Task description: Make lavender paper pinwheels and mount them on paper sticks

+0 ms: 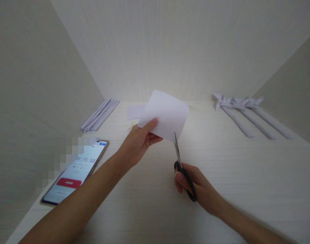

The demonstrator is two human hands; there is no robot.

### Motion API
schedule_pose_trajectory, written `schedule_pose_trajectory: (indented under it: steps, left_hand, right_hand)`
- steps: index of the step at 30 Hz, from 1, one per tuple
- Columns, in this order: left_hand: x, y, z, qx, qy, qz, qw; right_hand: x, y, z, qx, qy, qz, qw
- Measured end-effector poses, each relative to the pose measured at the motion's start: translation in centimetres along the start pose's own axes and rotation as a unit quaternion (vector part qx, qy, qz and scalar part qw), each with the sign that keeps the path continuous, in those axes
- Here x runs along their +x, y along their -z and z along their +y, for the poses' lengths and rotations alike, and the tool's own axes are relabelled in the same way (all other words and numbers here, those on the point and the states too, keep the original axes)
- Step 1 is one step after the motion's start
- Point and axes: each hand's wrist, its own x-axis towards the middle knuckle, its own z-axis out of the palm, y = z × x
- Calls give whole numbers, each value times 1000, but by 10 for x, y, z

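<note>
A white sheet of paper [167,112] is pinched in my left hand [139,142], thumb on top and fingers underneath. It is held up over the table, tilted, with its near corner toward me. In my right hand [193,183] is a pair of scissors [179,156] with black handles. Their blades point away from me, and the tips overlap the lower right edge of the paper. Whether the blades have cut into the sheet I cannot tell.
On the left lie rolled paper sticks [100,115] and a phone [71,173] showing a timer. Behind the sheet is another paper piece [136,112], with thin yellowish strands [131,125] nearby. Paper pinwheels on sticks [256,118] lie at right. Walls [155,51] enclose the table.
</note>
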Motion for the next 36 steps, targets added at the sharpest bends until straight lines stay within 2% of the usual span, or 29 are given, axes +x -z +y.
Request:
schedule_pose_trajectory:
  steps: [36]
  left_hand:
    - [0, 0, 0, 36, -21, -4, 999]
  right_hand:
    - [1, 2, 7, -17, 11, -14, 1000]
